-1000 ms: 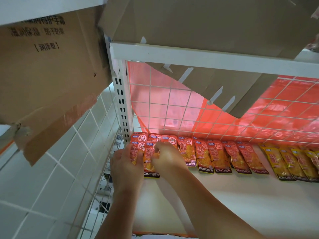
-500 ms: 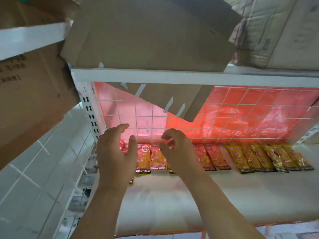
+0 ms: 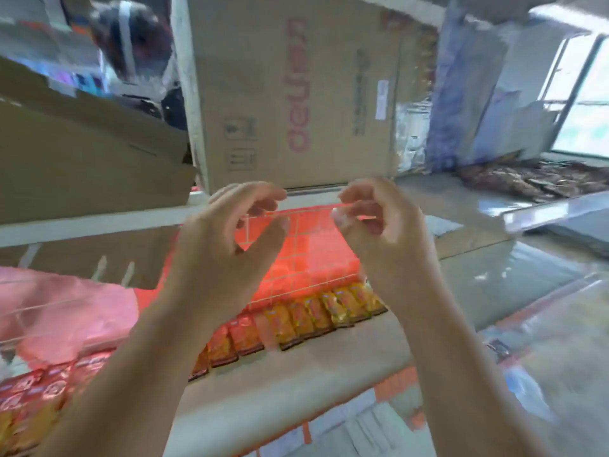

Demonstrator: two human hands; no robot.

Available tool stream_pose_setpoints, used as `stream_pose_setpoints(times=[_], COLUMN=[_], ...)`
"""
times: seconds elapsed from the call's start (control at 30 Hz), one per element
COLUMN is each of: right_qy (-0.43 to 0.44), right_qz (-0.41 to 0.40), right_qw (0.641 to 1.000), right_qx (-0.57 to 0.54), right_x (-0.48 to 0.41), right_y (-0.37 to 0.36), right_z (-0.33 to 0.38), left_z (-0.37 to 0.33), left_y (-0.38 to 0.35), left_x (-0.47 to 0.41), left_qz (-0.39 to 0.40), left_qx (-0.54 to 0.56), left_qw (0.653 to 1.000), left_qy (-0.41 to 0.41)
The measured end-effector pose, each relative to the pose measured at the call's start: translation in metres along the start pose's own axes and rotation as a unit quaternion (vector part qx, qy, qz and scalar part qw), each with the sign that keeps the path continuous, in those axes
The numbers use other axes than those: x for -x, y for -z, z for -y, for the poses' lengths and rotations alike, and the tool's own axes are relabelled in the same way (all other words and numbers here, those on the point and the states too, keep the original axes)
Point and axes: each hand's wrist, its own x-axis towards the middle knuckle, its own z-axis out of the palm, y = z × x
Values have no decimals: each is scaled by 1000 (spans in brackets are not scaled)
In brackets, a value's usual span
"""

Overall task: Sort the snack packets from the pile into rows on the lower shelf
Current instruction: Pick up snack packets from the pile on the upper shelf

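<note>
Because both hands are empty and lifted off the shelf, step in hand: judged as the gap between one placement and the next fetch
Left hand (image 3: 224, 258): raised in front of the wire grid, fingers loosely curled, thumb apart from them, nothing held
Right hand (image 3: 385, 232): level with the left and near it, fingers bent toward the thumb, no packet visible between them
Snack packets (image 3: 296, 319): one row on the lower shelf, laid flat side by side, edges touching or slightly overlapping, dark end bands facing forward; red-orange to the left, yellow to the right
Reason for layout: grouping by colour keeps each kind together; far ends set against the grid give a straight line
Lower shelf (image 3: 329, 367): bare strip in front of the row, room for a further row
Wire grid (image 3: 306, 255): white mesh with red sheet behind, serves as back stop
Red packets (image 3: 29, 394): lower left edge of view; blurred, supporting surface cannot be told
Cardboard box (image 3: 296, 94): stands on the upper shelf (image 3: 99, 222) above the row; limits headroom, so entry is probably low and from the front
Dark heap (image 3: 543, 179): far right, well apart from the row; too blurred to identify, possibly the pile
Next move, judged: collect more packets, match colour, continue the row
Risk: a careless hand may push placed packets out of line
</note>
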Motion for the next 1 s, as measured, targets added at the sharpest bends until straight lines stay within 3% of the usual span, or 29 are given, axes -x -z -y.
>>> stream_pose_setpoints(times=[0.23,0.47,0.7,1.0], right_qy=[-9,-37,-45,-69], right_qz=[-91,-150,-181,-154], right_qw=[990,973,960,960], right_qx=[103,171,206,225], right_x=[18,36,22,-62], right_y=[201,330,401,437], right_z=[12,6,-45,-155], left_z=[-128,-203,-202,-145], left_y=[-128,-223,-300,-405], left_x=[-37,-61,-98,-190], left_qz=[72,142,196,259], left_qx=[100,130,99,80], left_qw=[989,974,967,956], left_qy=[-86,-122,-128,-112])
